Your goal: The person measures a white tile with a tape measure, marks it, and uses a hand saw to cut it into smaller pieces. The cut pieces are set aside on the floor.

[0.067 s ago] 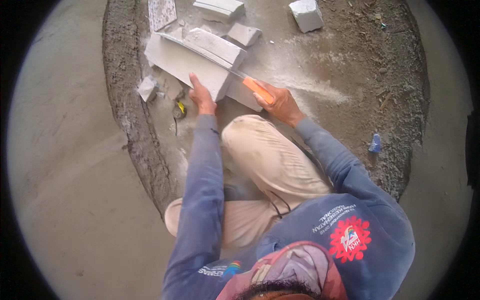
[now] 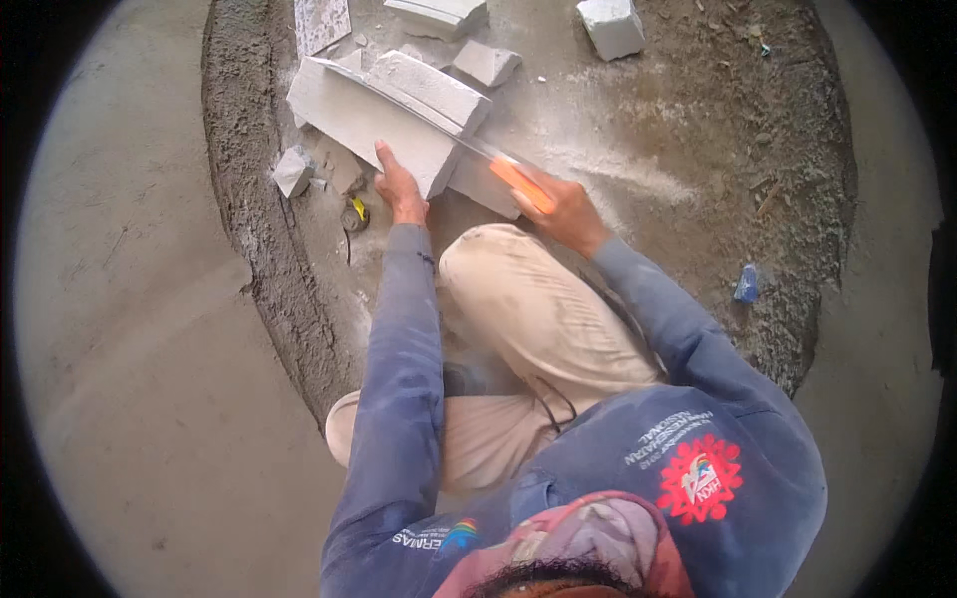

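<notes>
A white lightweight block (image 2: 364,120) lies at an angle in front of me, with a long groove along its upper face. My left hand (image 2: 402,189) grips the block's near edge, its thumb on the top face. My right hand (image 2: 570,213) is closed around the orange handle of a handsaw (image 2: 521,185). The saw's thin blade stretches left from the handle along the groove and stands in it, its far end showing near the block's left end. Beneath the block's right end, part of another pale flat slab (image 2: 480,187) sticks out.
Cut block pieces (image 2: 488,64) lie beyond the block, and one chunk (image 2: 610,27) sits farther right. Left of my hand are a small broken piece (image 2: 293,171) and a yellow-and-black tape measure (image 2: 355,214). White dust (image 2: 628,171) streaks the ground; a blue scrap (image 2: 746,284) lies right.
The saw and my right hand have slid slightly toward the right and nearer to me. My left hand keeps its hold on the block.
</notes>
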Available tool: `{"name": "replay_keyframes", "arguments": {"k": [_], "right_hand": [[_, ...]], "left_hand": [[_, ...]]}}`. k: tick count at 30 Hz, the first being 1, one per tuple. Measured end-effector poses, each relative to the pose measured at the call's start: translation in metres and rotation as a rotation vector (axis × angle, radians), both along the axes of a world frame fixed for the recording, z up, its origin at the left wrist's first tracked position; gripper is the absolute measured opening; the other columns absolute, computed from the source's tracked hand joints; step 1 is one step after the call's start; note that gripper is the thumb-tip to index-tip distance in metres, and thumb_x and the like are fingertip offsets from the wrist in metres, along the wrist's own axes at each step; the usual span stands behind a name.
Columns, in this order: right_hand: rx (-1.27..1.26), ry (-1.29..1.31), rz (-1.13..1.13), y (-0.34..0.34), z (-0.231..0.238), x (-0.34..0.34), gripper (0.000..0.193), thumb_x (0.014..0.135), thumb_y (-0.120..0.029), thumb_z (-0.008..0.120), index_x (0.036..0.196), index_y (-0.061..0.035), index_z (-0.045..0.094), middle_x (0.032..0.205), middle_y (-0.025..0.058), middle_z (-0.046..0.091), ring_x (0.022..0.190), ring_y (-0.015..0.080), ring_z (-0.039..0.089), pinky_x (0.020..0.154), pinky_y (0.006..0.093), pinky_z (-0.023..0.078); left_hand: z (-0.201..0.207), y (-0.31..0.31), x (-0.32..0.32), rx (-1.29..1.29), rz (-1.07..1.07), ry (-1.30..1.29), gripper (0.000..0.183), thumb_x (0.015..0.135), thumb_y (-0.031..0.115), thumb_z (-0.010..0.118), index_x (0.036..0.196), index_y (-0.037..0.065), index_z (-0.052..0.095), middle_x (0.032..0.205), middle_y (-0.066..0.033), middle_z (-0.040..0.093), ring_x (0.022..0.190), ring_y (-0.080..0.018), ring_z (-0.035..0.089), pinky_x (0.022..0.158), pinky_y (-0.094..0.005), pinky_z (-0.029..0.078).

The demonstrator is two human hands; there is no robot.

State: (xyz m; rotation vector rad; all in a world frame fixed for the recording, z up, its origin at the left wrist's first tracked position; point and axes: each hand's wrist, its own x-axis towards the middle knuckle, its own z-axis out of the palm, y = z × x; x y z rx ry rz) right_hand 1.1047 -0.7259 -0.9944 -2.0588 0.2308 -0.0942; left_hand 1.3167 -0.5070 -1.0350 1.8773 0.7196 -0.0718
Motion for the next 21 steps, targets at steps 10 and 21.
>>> {"name": "replay_keyframes", "arguments": {"k": [10, 21], "right_hand": [[-0.102, -0.124, 0.014, -0.029, -0.015, -0.015, 0.056, 0.106, -0.02, 0.073, 0.16, -0.0162, 0.06, 0.139, 0.015, 0.078, 0.11, 0.0362, 0.081, 0.086, 0.0459, 0.068], [0.028, -0.087, 0.017, -0.035, -0.004, 0.009, 0.057, 0.105, -0.021, 0.074, 0.16, -0.0175, 0.061, 0.133, 0.0195, 0.078, 0.105, 0.0406, 0.08, 0.086, 0.0482, 0.066]], "left_hand": [[0.014, -0.023, 0.004, 0.032, -0.056, 0.021, 0.108, 0.103, 0.076, 0.063, 0.135, -0.027, 0.062, 0.129, -0.0313, 0.073, 0.113, -0.0371, 0.071, 0.101, -0.0484, 0.057], [0.008, -0.019, 0.024, -0.043, -0.025, 0.033, 0.116, 0.102, 0.077, 0.062, 0.148, -0.029, 0.05, 0.151, -0.0346, 0.06, 0.129, -0.0373, 0.064, 0.113, -0.0494, 0.051]]}}
